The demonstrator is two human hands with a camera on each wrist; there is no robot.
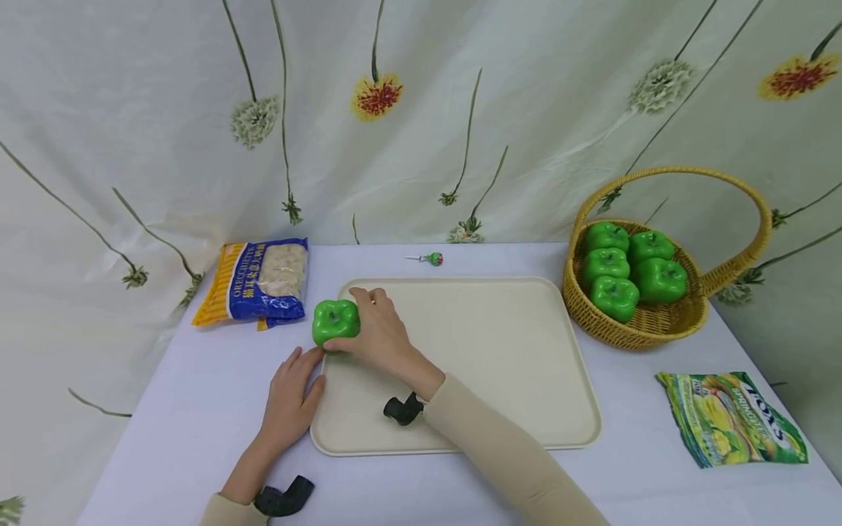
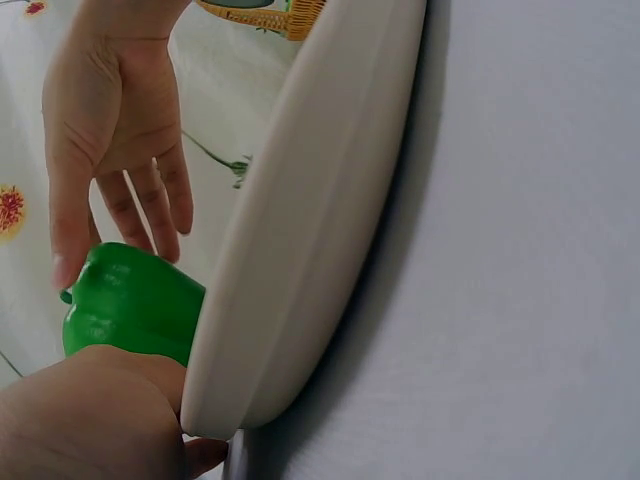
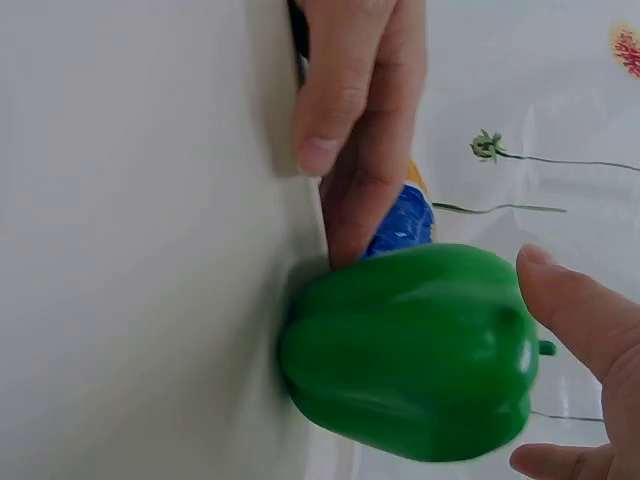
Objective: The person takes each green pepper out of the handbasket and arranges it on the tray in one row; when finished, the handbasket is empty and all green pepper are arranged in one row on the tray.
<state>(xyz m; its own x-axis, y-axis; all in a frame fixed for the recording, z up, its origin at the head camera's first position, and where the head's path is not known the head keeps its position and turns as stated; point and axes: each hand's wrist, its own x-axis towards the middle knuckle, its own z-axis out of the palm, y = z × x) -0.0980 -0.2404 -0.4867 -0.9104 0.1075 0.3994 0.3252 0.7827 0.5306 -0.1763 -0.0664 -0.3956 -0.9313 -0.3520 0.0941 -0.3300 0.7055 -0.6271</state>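
A green bell pepper stands at the far left corner of a cream tray, its stem up. My right hand reaches around the pepper from above, thumb near its front and fingers near its far side. In the right wrist view, the right fingers are spread about the pepper's top, with a gap on one side. My left hand lies along the tray's left edge, fingertips close to the pepper. Whether the left fingers touch the pepper is hard to see.
A wicker basket with a tall handle holds several green bell peppers at the right. A pasta bag lies at the back left, a green FOX'S packet at the right. Behind the tray lies a small green-and-red lollipop.
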